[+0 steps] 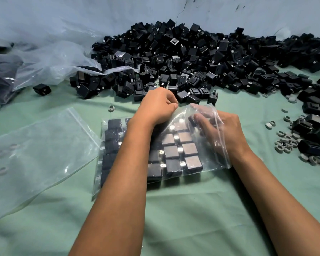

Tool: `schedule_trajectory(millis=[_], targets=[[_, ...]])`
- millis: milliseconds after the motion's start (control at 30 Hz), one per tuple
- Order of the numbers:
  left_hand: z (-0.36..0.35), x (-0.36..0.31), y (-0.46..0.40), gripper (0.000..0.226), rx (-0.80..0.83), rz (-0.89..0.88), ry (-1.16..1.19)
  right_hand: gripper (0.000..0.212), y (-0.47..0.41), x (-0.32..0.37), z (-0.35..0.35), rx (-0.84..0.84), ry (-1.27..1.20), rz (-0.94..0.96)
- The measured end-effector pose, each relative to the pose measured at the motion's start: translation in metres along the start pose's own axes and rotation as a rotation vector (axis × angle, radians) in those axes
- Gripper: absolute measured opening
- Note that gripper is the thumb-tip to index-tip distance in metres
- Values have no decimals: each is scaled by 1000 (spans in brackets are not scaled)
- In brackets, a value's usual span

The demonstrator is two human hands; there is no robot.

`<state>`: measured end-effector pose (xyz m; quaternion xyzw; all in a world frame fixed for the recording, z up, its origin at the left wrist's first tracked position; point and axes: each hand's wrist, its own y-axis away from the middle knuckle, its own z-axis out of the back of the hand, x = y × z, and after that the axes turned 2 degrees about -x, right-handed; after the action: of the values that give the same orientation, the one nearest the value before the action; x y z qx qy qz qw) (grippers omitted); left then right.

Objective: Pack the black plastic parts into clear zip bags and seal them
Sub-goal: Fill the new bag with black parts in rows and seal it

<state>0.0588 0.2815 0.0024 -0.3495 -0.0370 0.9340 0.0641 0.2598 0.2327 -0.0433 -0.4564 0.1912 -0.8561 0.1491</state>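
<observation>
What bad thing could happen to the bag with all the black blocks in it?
The zip bag is open at its far end, where the left hand pinches the rim and the right hand reaches inside. The black parts lie in neat rows; a nudge from that hand might knock them crooked. The bag looks nearly full, so sealing could be hard. Loose parts from the pile nearby might get in the way.

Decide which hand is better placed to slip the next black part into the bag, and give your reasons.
Probably the right hand: its fingers are already inside the open mouth of the zip bag, beside the packed rows. The left hand pinches the bag's upper edge, holding the mouth open, so it seems occupied.
</observation>
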Motion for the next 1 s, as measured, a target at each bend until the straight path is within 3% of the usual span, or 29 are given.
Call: schedule_trajectory(millis=[100,267,400,500,667,800,1000], targets=[[1,0,0,13,0,-2,11,32,-2,-5,4,-15,-40,-45],[2,0,0,9,20,-13,8,21,-8,-12,-1,16,-77,-14],[3,1,0,6,29,-9,4,38,-14,-20,-6,64,11,8],[5,3,2,12,64,-22,12,16,-15,-18,-8,131,188,151],[10,3,3,25,147,-28,56,21,-16,-24,-9,73,146,98],[14,3,5,27,189,-42,113,14,-12,-16,-10,60,94,106],[13,2,7,34,166,-35,158,45,-6,2,-2,33,-7,98]])
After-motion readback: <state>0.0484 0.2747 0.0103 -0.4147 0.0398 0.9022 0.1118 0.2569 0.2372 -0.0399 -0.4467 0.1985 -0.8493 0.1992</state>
